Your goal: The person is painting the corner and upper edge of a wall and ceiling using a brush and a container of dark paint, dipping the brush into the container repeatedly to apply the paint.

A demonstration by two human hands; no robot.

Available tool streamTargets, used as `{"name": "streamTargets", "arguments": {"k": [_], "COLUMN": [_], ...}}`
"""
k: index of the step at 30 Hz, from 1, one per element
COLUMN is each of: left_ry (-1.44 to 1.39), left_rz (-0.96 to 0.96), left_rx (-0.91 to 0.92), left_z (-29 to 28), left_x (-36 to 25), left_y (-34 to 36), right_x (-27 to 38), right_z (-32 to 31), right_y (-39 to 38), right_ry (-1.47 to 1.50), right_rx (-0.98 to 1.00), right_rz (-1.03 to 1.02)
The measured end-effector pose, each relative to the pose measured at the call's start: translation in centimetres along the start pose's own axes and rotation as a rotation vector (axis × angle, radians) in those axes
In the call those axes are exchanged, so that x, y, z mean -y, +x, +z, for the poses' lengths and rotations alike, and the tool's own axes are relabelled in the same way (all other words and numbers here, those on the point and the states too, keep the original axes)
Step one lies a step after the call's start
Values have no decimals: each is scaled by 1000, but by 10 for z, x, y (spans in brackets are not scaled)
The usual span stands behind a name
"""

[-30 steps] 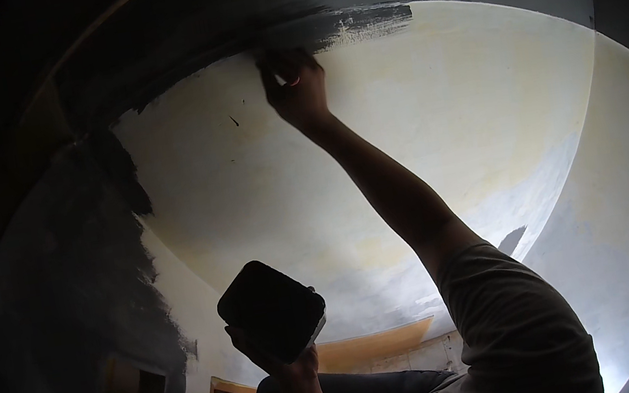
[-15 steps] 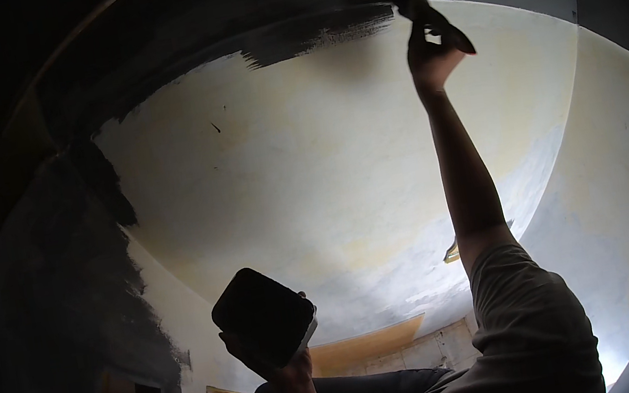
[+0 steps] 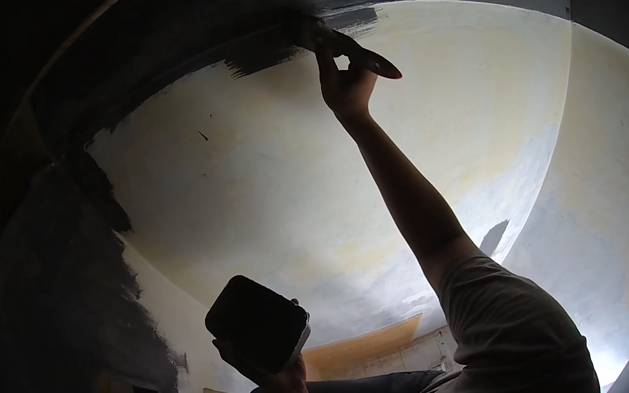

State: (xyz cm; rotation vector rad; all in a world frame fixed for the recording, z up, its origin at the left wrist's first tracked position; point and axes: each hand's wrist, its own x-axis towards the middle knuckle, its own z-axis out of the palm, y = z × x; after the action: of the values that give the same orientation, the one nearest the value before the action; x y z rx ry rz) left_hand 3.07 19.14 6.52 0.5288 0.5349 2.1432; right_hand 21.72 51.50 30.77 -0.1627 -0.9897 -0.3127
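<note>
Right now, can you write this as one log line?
right hand: holds paintbrush on pale surface at dark paint edge | left hand: holds dark paint tray

Brush [image 3: 322, 35] tip lost in dark paint [image 3: 266, 48]

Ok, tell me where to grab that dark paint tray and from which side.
Grip the dark paint tray by its underside, coming from below, as the left hand does: it is a flat, rounded rectangle tilted up, so fingers spread beneath support it and leave the open face free.
</note>
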Motion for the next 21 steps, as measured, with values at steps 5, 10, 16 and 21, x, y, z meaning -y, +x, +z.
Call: {"name": "streamTargets", "arguments": {"k": [5,10,16,21], "left_ry": [-106,-95,-94,-115], "left_rz": [-84,-125,-132,-197], "left_rx": [-17,5,66,86], "left_z": [11,21,27,24], "left_x": [-8,-7,-5,-1], "left_y": [-6,-7,-5,-3], "right_x": [-43,-87,-61,-36], "right_z": [-33,-102,-120,-64], "right_y": [17,61,76,45], "right_ry": [-169,-396,-496,-224], "right_rx": [139,-123,-124,119], "right_rz": [-10,-160,-42,-58]}}
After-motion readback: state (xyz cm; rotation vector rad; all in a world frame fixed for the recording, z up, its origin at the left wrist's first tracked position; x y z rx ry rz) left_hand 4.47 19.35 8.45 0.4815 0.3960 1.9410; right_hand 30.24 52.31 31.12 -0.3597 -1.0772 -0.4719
